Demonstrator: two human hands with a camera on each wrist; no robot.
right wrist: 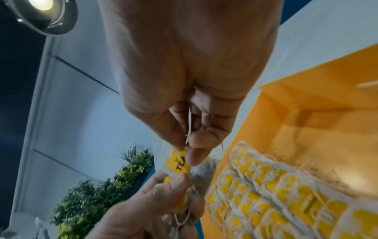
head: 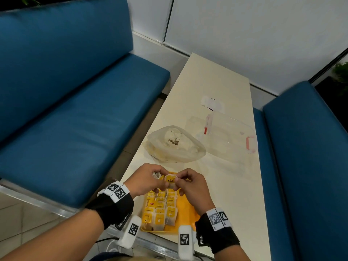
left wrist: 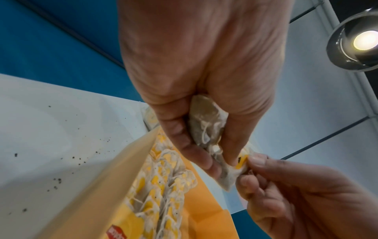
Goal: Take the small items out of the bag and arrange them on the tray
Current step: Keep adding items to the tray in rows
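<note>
Above the far end of the yellow tray (head: 188, 206), both hands work on one tea bag (head: 170, 180) with a yellow "TEA" tag (right wrist: 178, 163). My left hand (head: 148, 179) grips a small bunch of tea bags (left wrist: 206, 127) in its curled fingers. My right hand (head: 188, 183) pinches the tag between thumb and forefinger (right wrist: 196, 155). Rows of several tea bags (head: 162, 210) lie in the left part of the tray. The crumpled translucent plastic bag (head: 175, 144) lies on the table beyond the hands, with more tea bags inside.
A clear plastic box with red clasps (head: 231, 136) stands right of the bag, and a white wrapper (head: 212, 103) lies farther back. Blue bench seats (head: 75, 119) flank the narrow cream table (head: 216, 78). The tray's right half shows bare yellow. Loose tea crumbs (left wrist: 57, 179) dot the tabletop.
</note>
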